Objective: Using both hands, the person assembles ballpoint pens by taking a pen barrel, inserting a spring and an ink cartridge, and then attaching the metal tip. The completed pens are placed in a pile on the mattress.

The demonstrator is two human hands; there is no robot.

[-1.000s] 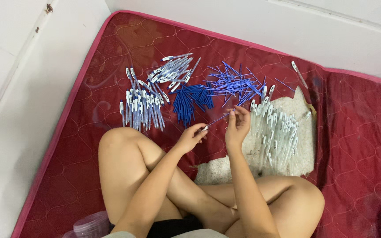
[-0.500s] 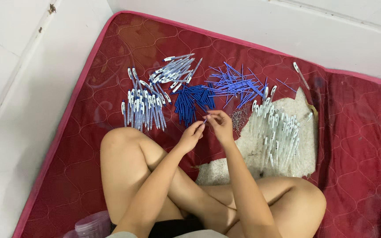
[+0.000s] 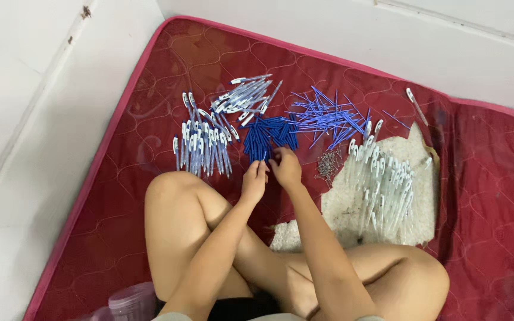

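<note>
Hands (image 3: 270, 175) together, dark blue pen parts (image 3: 267, 135) just beyond fingertips

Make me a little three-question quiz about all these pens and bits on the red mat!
1. True or false: both hands meet at the dark blue pile.
2. What lies on the white cloth? A) clear pen barrels B) scissors C) coins
3. The tiny metal springs lie closest to which hand?

Key:
1. True: left hand and right hand are there.
2. A, the clear pen barrels.
3. The right hand.
</note>
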